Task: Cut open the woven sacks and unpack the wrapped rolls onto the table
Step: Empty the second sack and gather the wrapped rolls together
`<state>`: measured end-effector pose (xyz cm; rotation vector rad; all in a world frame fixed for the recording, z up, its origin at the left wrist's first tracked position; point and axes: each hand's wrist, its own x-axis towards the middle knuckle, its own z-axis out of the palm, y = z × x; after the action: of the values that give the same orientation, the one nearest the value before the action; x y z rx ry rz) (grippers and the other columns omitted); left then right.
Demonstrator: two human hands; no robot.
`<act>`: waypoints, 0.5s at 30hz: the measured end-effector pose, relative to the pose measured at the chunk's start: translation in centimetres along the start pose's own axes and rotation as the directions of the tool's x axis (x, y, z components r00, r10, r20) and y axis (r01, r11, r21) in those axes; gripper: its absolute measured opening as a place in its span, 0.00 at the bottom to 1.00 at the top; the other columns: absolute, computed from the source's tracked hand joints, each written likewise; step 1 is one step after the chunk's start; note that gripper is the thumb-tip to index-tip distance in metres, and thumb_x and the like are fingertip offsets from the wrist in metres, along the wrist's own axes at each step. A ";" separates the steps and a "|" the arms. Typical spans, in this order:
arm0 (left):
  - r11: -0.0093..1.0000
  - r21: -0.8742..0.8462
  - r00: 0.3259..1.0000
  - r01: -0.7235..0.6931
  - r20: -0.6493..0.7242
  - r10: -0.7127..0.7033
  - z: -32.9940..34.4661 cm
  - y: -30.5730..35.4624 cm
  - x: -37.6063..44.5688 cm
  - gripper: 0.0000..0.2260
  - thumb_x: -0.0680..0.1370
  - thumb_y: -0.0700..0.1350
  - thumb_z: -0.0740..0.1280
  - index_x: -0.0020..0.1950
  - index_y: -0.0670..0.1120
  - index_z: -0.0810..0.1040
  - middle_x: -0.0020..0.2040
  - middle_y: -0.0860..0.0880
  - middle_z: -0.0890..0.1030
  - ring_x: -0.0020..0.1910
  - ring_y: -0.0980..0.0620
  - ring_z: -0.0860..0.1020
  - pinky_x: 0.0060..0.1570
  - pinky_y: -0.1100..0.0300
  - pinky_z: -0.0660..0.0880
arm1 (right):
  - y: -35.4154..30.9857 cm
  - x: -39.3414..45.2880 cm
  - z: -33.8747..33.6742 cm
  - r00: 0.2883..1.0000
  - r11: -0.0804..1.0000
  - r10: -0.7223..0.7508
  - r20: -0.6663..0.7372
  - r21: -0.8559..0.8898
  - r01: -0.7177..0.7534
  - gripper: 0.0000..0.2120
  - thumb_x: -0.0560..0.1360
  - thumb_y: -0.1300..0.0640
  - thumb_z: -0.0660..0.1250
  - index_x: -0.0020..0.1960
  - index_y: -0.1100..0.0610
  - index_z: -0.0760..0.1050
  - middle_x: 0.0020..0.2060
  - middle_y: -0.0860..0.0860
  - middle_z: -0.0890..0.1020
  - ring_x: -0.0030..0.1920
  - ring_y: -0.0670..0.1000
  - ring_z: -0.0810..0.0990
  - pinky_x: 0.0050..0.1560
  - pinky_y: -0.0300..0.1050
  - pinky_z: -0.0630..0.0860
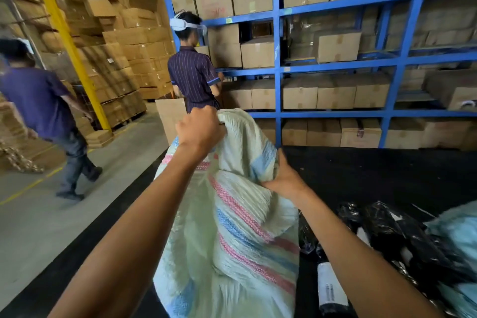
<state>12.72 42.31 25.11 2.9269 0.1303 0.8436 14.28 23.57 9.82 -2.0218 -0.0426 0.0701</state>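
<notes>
Woven sack [232,227] stands on the worktop [374,175] edge, wrapped rolls [387,235] just beside. Left hand [200,128] fingers fisted on top fabric, right hand [282,178] pinching the side. Lift evenly, shake contents onto the worktop, not the floor.

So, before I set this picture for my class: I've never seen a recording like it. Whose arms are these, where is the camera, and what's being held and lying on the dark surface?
The camera sits on a person's head, looking forward and down, so the two bare arms are the wearer's own. The left hand grips the top of a pale woven sack with pink and blue stripes; the right hand clutches its side. The sack stands on a black table. Beside it lie rolls in black plastic wrap. Behind are blue shelves of cardboard boxes and two other people.
</notes>
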 end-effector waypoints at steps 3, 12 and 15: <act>0.997 0.032 0.998 0.067 -0.013 -0.067 -0.9 -3.3 1.0 0.15 0.76 0.46 0.66 0.62 0.47 0.78 0.57 0.39 0.80 0.56 0.36 0.79 0.50 0.48 0.73 | 2.3 0.4 0.2 0.995 0.939 0.013 -0.100 -0.341 -0.046 0.32 0.66 0.50 0.74 0.69 0.41 0.70 0.61 0.49 0.80 0.61 0.55 0.78 0.62 0.49 0.74; 0.986 0.079 0.985 0.146 0.084 -0.153 -1.5 -6.8 0.2 0.17 0.76 0.48 0.63 0.62 0.42 0.78 0.58 0.37 0.79 0.56 0.34 0.79 0.52 0.45 0.75 | -2.7 -0.1 -2.8 0.993 0.816 -0.053 -0.104 -0.578 -0.017 0.41 0.72 0.47 0.72 0.79 0.43 0.54 0.78 0.55 0.56 0.78 0.59 0.55 0.75 0.63 0.49; 0.990 0.037 0.983 0.136 0.121 -0.140 -2.1 -4.6 -0.1 0.15 0.75 0.45 0.63 0.58 0.40 0.78 0.54 0.39 0.79 0.53 0.36 0.79 0.50 0.46 0.75 | -7.0 -1.2 0.1 0.933 0.843 -0.359 -0.031 -0.440 0.310 0.58 0.65 0.31 0.71 0.80 0.42 0.36 0.80 0.51 0.39 0.79 0.54 0.37 0.74 0.63 0.34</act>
<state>11.22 46.95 26.30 2.9446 0.3344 0.6441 13.04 26.61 16.12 -2.4252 -0.3705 -0.3026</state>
